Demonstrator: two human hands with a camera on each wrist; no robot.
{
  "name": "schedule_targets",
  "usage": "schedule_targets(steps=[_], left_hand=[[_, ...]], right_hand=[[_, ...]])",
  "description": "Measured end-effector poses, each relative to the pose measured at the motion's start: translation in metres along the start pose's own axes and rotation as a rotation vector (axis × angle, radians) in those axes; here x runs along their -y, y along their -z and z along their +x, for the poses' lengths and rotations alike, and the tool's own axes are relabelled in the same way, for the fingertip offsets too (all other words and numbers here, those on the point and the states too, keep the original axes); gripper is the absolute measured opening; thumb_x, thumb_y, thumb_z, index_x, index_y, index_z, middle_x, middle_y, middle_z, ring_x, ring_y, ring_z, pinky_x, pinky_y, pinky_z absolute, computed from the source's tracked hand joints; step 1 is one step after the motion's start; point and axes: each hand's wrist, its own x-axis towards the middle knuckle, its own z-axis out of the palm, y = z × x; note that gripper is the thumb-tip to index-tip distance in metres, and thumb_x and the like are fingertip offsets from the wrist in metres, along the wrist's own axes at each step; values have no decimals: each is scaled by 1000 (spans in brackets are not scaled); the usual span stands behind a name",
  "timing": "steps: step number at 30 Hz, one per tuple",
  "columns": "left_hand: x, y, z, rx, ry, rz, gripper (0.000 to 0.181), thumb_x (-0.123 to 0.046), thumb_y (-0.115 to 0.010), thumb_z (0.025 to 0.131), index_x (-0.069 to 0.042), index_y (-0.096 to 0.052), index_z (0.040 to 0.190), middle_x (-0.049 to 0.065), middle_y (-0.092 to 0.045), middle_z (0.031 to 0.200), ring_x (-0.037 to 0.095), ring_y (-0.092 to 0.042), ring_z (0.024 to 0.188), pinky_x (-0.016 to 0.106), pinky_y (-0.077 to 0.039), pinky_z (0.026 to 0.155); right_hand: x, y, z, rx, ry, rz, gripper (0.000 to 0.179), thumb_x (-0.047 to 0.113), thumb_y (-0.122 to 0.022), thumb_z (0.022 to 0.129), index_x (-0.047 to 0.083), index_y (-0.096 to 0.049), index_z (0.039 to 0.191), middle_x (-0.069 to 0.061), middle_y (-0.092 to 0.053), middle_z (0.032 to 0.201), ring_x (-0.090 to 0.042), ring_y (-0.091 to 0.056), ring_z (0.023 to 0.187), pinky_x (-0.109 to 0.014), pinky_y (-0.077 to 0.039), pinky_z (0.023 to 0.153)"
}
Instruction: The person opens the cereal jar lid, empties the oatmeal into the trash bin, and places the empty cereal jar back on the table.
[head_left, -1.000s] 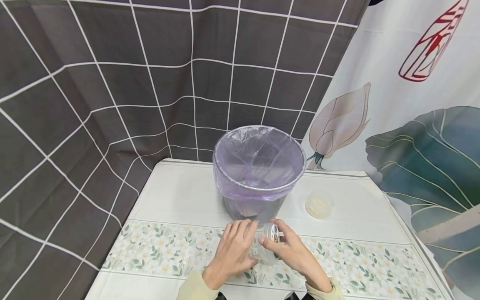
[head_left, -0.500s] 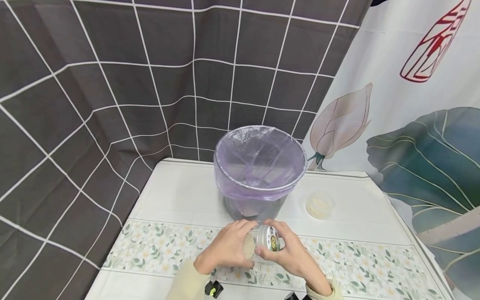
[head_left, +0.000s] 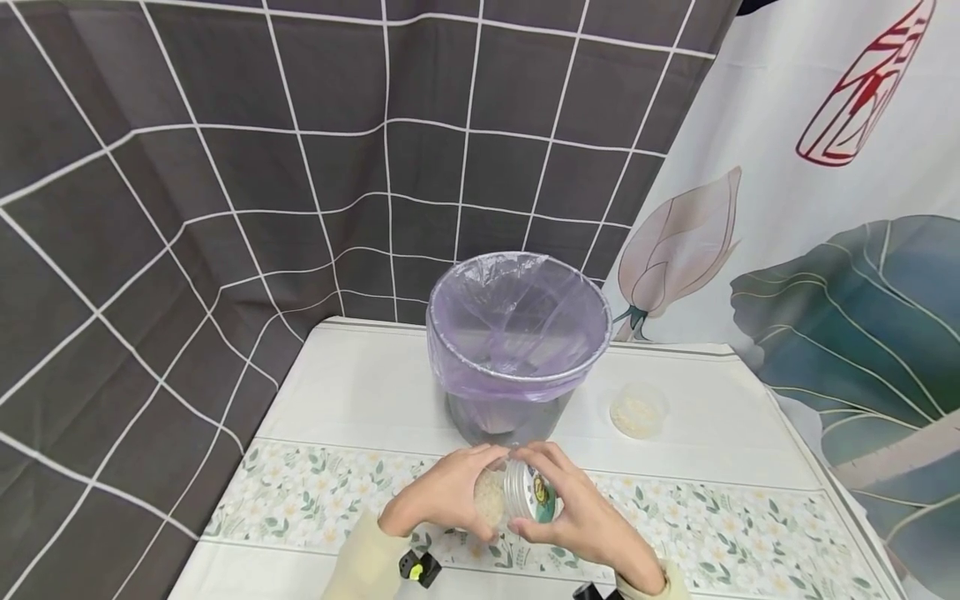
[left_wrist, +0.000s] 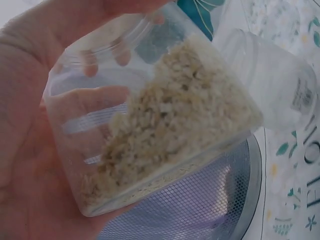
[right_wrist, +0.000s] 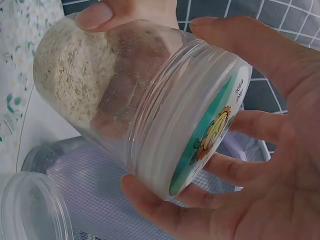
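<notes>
A clear plastic jar (left_wrist: pixel 165 125), part filled with pale rice-like grains, is tilted on its side between my hands. My left hand (head_left: pixel 446 492) grips its body near the base, with the palm (left_wrist: pixel 25 130) showing in the left wrist view. My right hand (head_left: pixel 581 508) holds the round lid (right_wrist: pixel 215 135), its fingers spread around the rim. The lid bears a green label with a yellow cartoon figure and sits on the jar's mouth. In the right wrist view, the grains (right_wrist: pixel 75 70) have slid towards the jar's base.
Just beyond my hands stands a mesh bin (head_left: pixel 517 417) lined with a purple plastic bag (head_left: pixel 517 317). A second clear round container (head_left: pixel 637 410) sits to its right. A white cloth with a floral band (head_left: pixel 330 500) covers the table. Dark gridded curtain (head_left: pixel 300 167) hangs behind.
The jar has turned in my hands, so its lid now faces right and its grains show on the left. My left hand has shifted slightly left.
</notes>
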Motion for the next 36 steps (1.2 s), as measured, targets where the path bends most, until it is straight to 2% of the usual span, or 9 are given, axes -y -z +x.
schedule_targets(steps=[4,9,14,16,18,20,23,28,36], left_hand=[[-2,-3,-2,-19,21,42,95,-34,-83,54,-18,-39,136,-8,-52,120,12,-52,108,34,-45,94],[-4,-9,-1,-128,-26,130,94,-42,-82,53,-14,-42,133,-6,-53,119,12,-52,106,32,-46,92],[-7,-18,0,-294,-95,305,95,-44,-83,49,-13,-45,130,-3,-53,119,13,-52,106,32,-46,92],[-8,-22,0,-380,-117,408,95,-45,-83,47,-13,-46,128,-2,-54,116,14,-52,104,31,-46,89],[-7,-26,2,-466,-136,505,96,-46,-83,44,-12,-48,126,1,-54,113,16,-53,102,31,-46,86],[-6,-30,3,-539,-151,569,95,-45,-83,41,-12,-50,124,3,-55,110,17,-53,99,30,-45,84],[-4,-34,5,-596,-159,620,94,-45,-82,39,-11,-52,121,5,-55,108,19,-53,96,31,-46,82],[-3,-36,5,-592,-144,614,92,-43,-81,40,-12,-51,121,4,-55,109,19,-53,96,31,-46,83],[-2,-31,3,-466,-108,511,97,-44,-83,43,-15,-46,128,1,-54,113,16,-52,103,31,-45,87]], right_hand=[[0,1,1,4,18,3,65,36,-76,71,20,-47,128,9,-42,127,-14,-49,109,-40,-50,85],[-1,0,1,23,-13,25,75,45,-73,71,22,-39,134,4,-38,135,-20,-43,120,-48,-46,90],[2,-3,4,3,-280,193,78,38,-68,79,15,-27,142,-13,-32,141,-37,-34,127,-58,-37,95],[2,-3,5,-16,-425,257,73,36,-64,83,12,-27,141,-20,-31,141,-43,-36,123,-59,-40,91],[1,-4,6,-33,-521,307,68,37,-60,86,10,-30,140,-24,-31,140,-46,-38,119,-53,-47,83],[0,-4,7,-32,-586,365,66,39,-59,87,11,-31,139,-27,-28,140,-47,-41,115,-45,-52,72],[-2,-4,9,-35,-606,440,62,36,-60,86,10,-34,136,-27,-27,138,-42,-47,109,-34,-52,61],[-3,-4,9,-24,-598,460,59,35,-62,85,8,-38,131,-23,-36,130,-30,-53,96,-32,-50,59],[-4,-5,9,-45,-575,384,55,36,-66,81,7,-44,124,-21,-42,125,-27,-54,88,-31,-51,57]])
